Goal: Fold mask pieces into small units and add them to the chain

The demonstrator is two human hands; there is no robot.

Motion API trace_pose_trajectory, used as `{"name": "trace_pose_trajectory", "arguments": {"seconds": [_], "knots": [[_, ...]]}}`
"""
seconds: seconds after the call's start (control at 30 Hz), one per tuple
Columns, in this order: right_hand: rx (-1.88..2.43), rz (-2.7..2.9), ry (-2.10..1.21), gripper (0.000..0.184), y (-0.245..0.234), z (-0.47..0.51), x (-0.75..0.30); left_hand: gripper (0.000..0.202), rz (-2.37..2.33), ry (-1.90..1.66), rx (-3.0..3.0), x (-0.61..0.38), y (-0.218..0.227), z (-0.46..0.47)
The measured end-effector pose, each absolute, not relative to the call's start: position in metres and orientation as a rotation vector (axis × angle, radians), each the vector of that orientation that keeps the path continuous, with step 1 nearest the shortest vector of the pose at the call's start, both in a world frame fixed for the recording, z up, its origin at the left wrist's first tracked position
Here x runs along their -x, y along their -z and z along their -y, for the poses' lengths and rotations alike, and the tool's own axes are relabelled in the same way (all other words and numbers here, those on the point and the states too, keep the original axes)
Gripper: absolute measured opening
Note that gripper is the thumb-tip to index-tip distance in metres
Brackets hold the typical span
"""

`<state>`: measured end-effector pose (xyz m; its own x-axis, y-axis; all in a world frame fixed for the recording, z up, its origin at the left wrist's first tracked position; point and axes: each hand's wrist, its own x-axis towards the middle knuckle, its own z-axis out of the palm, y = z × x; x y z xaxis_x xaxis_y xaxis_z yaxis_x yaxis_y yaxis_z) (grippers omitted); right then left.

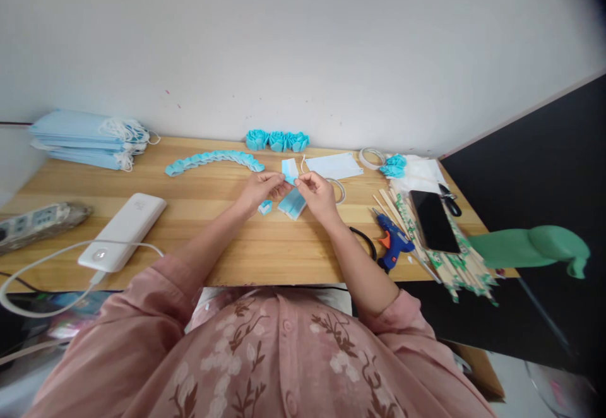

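Observation:
Between my two hands is a small piece of blue and white face mask fabric (289, 169), its white part standing up. My left hand (262, 192) pinches its left side, and my right hand (315, 196) pinches its lower right corner. Under the hands lies a blue pleated mask piece (292, 204) on the table. A small folded blue and white piece (266, 207) rests just below my left fingers. Behind them a curved row of folded blue pieces (215, 160) and several blue fabric roses (277, 141) lie near the wall.
A stack of masks (80, 137) sits back left, with a power bank (122, 232) and a power strip (38, 222) nearer. To the right are a flat mask (334, 165), tape rolls (372, 158), a blue glue gun (394, 240), wrapped chopsticks (466, 273) and a phone (434, 221).

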<state>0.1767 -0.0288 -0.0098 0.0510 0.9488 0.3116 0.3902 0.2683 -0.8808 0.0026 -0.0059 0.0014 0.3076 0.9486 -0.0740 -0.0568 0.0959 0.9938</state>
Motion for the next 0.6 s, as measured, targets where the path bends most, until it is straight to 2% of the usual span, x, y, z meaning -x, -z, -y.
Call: {"name": "trace_pose_trajectory", "arguments": {"seconds": [0.4,0.6], "knots": [[1.268,1.444,-0.755,0.019,0.0110,0.0275,-0.1771,0.039,-0.972,-0.983,-1.266,-0.0048,-0.0028,0.0067],[1.187,1.399,-0.983,0.046,0.0141,0.0236,-0.1787,0.036,-0.993,-0.999,-1.291,-0.0038,-0.0028,0.0043]]}}
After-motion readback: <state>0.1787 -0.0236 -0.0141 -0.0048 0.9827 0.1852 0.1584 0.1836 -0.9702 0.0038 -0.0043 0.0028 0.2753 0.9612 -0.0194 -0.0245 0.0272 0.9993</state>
